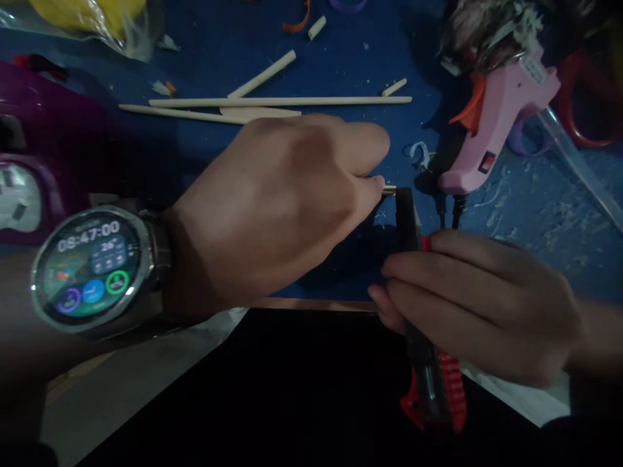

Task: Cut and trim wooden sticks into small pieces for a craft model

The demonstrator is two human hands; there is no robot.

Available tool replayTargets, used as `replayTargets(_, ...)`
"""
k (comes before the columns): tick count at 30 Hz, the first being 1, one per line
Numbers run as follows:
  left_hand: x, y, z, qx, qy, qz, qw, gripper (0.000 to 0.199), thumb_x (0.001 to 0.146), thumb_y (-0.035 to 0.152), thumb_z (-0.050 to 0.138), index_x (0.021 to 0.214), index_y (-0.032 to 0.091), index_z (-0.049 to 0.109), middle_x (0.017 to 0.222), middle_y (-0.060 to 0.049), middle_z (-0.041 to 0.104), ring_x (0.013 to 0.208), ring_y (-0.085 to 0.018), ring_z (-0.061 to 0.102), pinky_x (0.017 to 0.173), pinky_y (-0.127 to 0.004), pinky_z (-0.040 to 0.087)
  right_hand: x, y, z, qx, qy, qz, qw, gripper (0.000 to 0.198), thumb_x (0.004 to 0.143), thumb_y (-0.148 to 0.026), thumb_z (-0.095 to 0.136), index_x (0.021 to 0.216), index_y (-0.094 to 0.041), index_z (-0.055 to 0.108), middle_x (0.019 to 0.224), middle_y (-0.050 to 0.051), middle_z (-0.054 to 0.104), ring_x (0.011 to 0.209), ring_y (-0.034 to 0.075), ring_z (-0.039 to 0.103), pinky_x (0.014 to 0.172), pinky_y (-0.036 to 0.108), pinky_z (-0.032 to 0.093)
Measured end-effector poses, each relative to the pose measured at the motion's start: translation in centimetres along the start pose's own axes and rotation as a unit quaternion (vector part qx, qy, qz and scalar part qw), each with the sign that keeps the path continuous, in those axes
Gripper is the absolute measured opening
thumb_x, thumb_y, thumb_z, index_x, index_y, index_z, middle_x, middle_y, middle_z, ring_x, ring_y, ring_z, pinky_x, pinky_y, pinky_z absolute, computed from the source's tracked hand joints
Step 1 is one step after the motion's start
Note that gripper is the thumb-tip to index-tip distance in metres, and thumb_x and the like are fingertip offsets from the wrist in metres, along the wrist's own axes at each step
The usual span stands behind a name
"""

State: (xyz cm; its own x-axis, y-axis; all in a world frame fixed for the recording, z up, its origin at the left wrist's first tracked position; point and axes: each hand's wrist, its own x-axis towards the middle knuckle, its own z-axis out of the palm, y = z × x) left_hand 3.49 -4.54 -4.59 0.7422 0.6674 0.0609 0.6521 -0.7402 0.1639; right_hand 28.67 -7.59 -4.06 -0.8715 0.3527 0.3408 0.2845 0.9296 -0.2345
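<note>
My left hand (287, 188), a watch on its wrist, is closed in a pinch round a thin wooden stick. Only the stick's pale end (389, 190) pokes out past the fingertips; the rest is hidden by the hand. In my right hand (487, 298) is a red and black utility knife (431, 383), gripped around its body with the fingers wrapped over it. The knife's dark blade end (405, 211) points up the table and lies close against the stick's end. Whether it touches the stick, I cannot tell.
Beyond my left hand lie long wooden chopsticks (341, 102) and short cut pieces (265, 72). A pink glue gun (506, 123) with cords lies at the right, near a clear glue stick (584, 165). A purple object (53, 123) and a plastic bag (131, 32) occupy the left.
</note>
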Motion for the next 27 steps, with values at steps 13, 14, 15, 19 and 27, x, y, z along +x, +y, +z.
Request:
replayTargets(13,0.03,-0.11,0.26,0.001,0.009,-0.005,1.0,0.046,0.119,0.026,0.027,0.077,0.022,0.046,0.08,0.003,0.024,0.067,-0.011,0.049,0.061,-0.031,0.039,-0.04,0.21,0.65,-0.054,-0.002,-0.066,0.996,0.011,0.095,-0.014,0.082,0.086,-0.017,0.076,0.091,0.006,0.08,0.074,0.017,0.063,0.063,0.034,0.058)
replayTargets(14,0.07,-0.06,0.21,0.007,0.009,-0.003,1.0,0.046,0.119,0.025,0.026,0.075,0.023,0.042,0.08,0.004,0.022,0.065,-0.01,0.045,0.06,-0.03,0.035,-0.04,0.22,0.67,-0.057,-0.003,-0.065,0.996,0.011,0.095,-0.014,0.082,0.086,-0.016,0.076,0.091,0.007,0.08,0.074,0.018,0.063,0.062,0.035,0.057)
replayTargets(15,0.11,-0.02,0.15,0.009,0.005,-0.007,1.0,0.047,0.119,0.025,0.025,0.074,0.023,0.039,0.079,0.004,0.022,0.064,-0.009,0.042,0.06,-0.03,0.032,-0.03,0.22,0.69,-0.058,-0.001,-0.069,0.996,0.011,0.095,-0.014,0.082,0.085,-0.015,0.076,0.09,0.007,0.08,0.073,0.018,0.063,0.062,0.035,0.057)
replayTargets(19,0.22,-0.03,0.13,-0.006,0.004,-0.018,1.0,0.045,0.118,0.022,0.031,0.073,0.025,0.039,0.076,0.003,0.025,0.06,-0.011,0.037,0.056,-0.032,0.024,0.1,0.21,0.71,-0.052,0.001,-0.069,0.996,0.014,0.093,-0.013,0.084,0.082,-0.016,0.075,0.086,0.006,0.08,0.07,0.018,0.063,0.059,0.034,0.055)
replayTargets(27,-0.12,-0.02,0.4,-0.021,0.027,0.002,0.999,0.039,0.113,0.013,0.043,0.075,0.024,0.043,0.078,0.003,0.023,0.061,-0.012,0.031,0.054,-0.033,0.024,0.28,0.51,0.62,-0.057,0.0,-0.064,0.996,0.014,0.091,-0.014,0.085,0.082,-0.017,0.076,0.086,0.006,0.079,0.071,0.018,0.061,0.058,0.034,0.052)
